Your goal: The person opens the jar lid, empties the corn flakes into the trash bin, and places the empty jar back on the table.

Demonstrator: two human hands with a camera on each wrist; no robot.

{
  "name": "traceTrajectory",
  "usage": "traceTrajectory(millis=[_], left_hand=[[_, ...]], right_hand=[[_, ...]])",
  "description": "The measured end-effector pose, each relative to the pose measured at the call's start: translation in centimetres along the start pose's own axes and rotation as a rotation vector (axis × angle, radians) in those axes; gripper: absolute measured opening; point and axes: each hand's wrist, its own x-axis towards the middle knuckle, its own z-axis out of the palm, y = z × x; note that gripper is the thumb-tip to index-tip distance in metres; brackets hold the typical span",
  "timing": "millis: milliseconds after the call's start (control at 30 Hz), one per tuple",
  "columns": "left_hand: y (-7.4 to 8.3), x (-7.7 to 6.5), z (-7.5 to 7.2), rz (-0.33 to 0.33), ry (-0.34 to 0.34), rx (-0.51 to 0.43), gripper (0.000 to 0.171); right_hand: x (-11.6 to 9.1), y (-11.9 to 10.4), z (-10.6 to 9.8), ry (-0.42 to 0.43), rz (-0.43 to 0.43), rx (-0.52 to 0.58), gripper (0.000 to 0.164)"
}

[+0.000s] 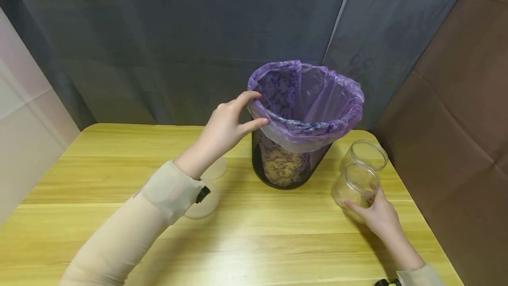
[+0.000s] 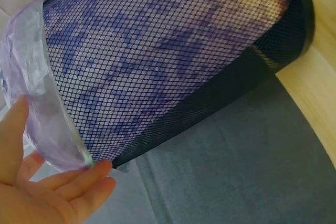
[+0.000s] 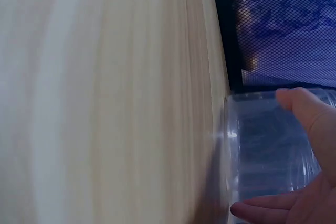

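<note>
A black mesh trash bin (image 1: 283, 164) stands on the table, lined with a purple plastic bag (image 1: 301, 131) folded over its rim. My left hand (image 1: 226, 120) holds the bin's left rim, thumb and fingers spread around the lined edge. In the left wrist view, the fingers (image 2: 84, 187) lie along the bag's folded lower edge. To the right of the bin, my right hand (image 1: 381, 215) grips a clear jar (image 1: 343, 189) around its side, thumb on one side and fingers on the other. Just behind it stands another clear jar (image 1: 371, 156), partly hidden. Both jar mouths are uncovered.
Two translucent round lids (image 1: 202, 206) lie on the wooden table (image 1: 258, 242), partly behind my left forearm. A dark grey curtain (image 1: 178, 47) hangs behind the table, and a brown cloth (image 1: 456, 114) borders the right side.
</note>
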Motion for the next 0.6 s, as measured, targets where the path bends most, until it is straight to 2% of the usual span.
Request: traceTrajectory(millis=[133, 233, 400, 600], left_hand=[[-0.2, -0.7, 0.1, -0.030, -0.035, -0.014, 0.077], [-0.4, -1.2, 0.1, -0.040, -0.055, -0.020, 0.082], [-0.7, -1.9, -0.1, -0.043, -0.093, -0.010, 0.084], [-1.7, -3.0, -0.7, -0.014, -0.084, 0.029, 0.082]], right_hand=[[0.0, 0.5, -0.5, 0.009, -0.037, -0.009, 0.099], [0.0, 0.6, -1.1, 0.024, -0.051, -0.019, 0.096], [0.0, 0.1, -2.7, 0.058, -0.063, -0.053, 0.100], [-0.1, -0.8, -5.1, 0.154, -0.181, -0.073, 0.088]])
